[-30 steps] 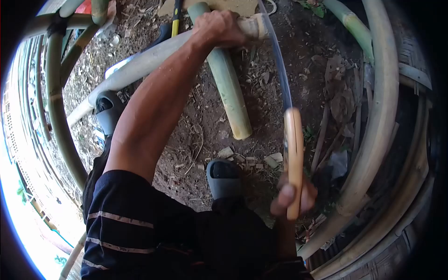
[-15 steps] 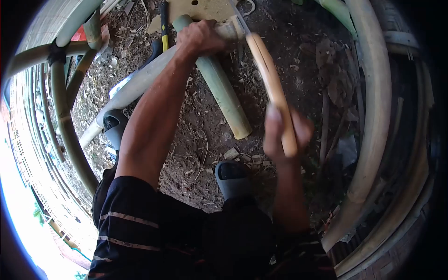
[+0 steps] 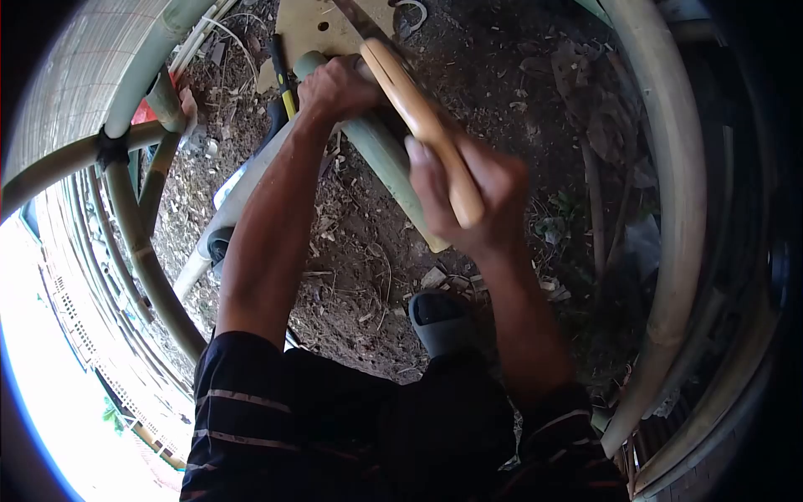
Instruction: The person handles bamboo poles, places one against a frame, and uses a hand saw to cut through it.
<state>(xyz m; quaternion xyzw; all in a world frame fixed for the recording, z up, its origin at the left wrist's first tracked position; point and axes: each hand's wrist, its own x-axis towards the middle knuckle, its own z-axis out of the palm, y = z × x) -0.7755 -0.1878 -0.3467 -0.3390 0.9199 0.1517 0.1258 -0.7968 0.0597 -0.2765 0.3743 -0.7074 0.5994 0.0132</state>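
My left hand (image 3: 335, 88) grips a long bamboo pole (image 3: 266, 157) near its upper end. That pole runs down to the lower left and lies across a shorter green bamboo piece (image 3: 386, 159) on the ground. My right hand (image 3: 468, 188) is closed around the light wooden handle (image 3: 416, 109) of a saw. The saw's metal blade (image 3: 358, 18) points up and left, past the pole's end. The handle hides the pole's tip, so contact between blade and bamboo cannot be made out.
A tan board (image 3: 301, 27) with a hole lies at the top. Beside it is a black and yellow tool handle (image 3: 284, 84). Bamboo frames stand at left (image 3: 138, 226) and right (image 3: 677, 167). My sandalled foot (image 3: 442, 322) rests on soil with wood chips.
My right hand and the saw have moved up and left. The view has shifted slightly. My left hand keeps its hold on the pole.
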